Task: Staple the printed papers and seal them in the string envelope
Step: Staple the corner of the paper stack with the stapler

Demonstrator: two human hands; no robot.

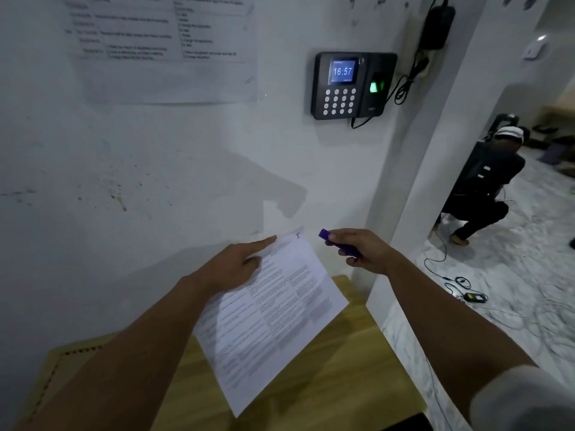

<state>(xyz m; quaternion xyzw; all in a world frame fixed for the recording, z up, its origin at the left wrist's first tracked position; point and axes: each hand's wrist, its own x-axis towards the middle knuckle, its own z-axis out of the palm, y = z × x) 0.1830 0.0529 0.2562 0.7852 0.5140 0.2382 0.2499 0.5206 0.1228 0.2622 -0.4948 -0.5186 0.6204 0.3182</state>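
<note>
Printed papers [273, 309] held up over a light wooden tabletop [357, 362], sheet tilted, far corner close to the white wall [155, 166], near corner hanging above the wood. Left hand [236, 265] at the sheet's upper left edge, forefinger stretched straight along the top margin, thumb on the printed face, remaining fingers out of sight beneath, so a pinch on the paper. A small staple mark near the top right corner. Right hand [361, 247] just right of that corner, apart from the sheet, fingers curled round a purple stapler [339, 242], its nose pointing toward the paper's corner; a narrow gap of air between nose and sheet. Tabletop pushed against the wall on the far side; right edge ends at open floor. Row of dark studs [81, 351] along the table's left rim. Open room to the right past a white pillar [435, 150]; tight on the left and ahead. On the wall: fingerprint time clock [351, 85] reading 16:57, green sensor lit, black cable [407, 79] looping up to an adapter [437, 26]; taped notice sheet [165, 48] upper left, text blurred. Marbled floor [513, 259] at right with trailing cables and a small charger [474, 297]. A second person [485, 185] crouching in dark clothing beyond the pillar. String envelope not made out.
</note>
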